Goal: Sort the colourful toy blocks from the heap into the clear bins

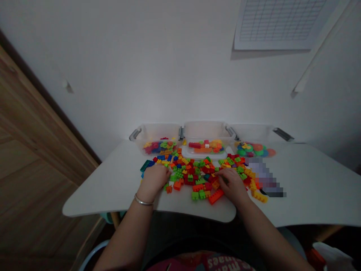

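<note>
- left hand (153,180) low at the left edge of the block pile (190,177), back turned up, fingers curled inward; cannot tell whether pinching a block or only touching, with the fingertips hidden or too small to make out
- right hand (232,184) at the right part of the same pile, fingers bent and pointing in toward the middle; cannot tell whether pressed together on a piece or slightly spread
- spread loosely across the white table (96,190) between and beyond both hands, the pile in red, orange, yellow, green and blue; just beside the right hand, toward the near edge, a long orange block (216,197); farther right, a yellow block (260,197)
- behind the pile, side by side near the wall, a left bin (160,130), a middle bin (204,128) and a right bin (252,131), all see-through; holding mixed coloured pieces in the first two, and rounded pieces (258,148) in the last
- right of the pile, a pixelated object (266,178), too obscured to name
- around the left wrist, a silvery bracelet (143,201)
- up on the wall at right, a gridded sheet (282,22)
</note>
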`<state>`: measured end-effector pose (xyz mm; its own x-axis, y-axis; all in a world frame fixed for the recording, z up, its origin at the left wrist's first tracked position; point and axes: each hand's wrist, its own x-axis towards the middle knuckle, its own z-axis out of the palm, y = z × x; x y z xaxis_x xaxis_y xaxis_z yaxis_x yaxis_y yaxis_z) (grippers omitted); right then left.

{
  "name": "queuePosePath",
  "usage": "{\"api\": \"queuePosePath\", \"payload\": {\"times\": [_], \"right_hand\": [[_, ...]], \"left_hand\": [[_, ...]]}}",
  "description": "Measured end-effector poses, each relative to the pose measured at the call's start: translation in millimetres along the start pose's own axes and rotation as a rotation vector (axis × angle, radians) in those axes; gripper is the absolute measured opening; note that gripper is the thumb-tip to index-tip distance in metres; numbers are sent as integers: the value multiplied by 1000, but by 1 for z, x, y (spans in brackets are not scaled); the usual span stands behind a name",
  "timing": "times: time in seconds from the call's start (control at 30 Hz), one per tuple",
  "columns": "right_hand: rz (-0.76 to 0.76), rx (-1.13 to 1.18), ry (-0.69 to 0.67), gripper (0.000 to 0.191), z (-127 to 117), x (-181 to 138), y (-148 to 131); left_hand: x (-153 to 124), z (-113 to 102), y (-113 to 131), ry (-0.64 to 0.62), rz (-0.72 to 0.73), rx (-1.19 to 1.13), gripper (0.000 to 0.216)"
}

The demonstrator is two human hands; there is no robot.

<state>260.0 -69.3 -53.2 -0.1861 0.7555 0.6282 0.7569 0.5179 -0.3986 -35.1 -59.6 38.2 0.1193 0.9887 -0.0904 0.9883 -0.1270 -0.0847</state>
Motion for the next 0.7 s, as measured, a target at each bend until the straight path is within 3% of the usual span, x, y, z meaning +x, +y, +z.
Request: {"api": "queuePosePath", "payload": {"times": [0.1, 0.23, 0.7], "right_hand": [[4, -5, -6, 18, 0, 0, 0], [13, 1, -11, 19, 0, 0, 0], [3, 2, 1, 19, 2, -1, 2]], "left_hand": [[1, 4, 2, 32, 57, -30, 33], [2, 9, 3, 112, 25, -39, 30], [11, 19, 5, 96, 63, 5, 31]]}}
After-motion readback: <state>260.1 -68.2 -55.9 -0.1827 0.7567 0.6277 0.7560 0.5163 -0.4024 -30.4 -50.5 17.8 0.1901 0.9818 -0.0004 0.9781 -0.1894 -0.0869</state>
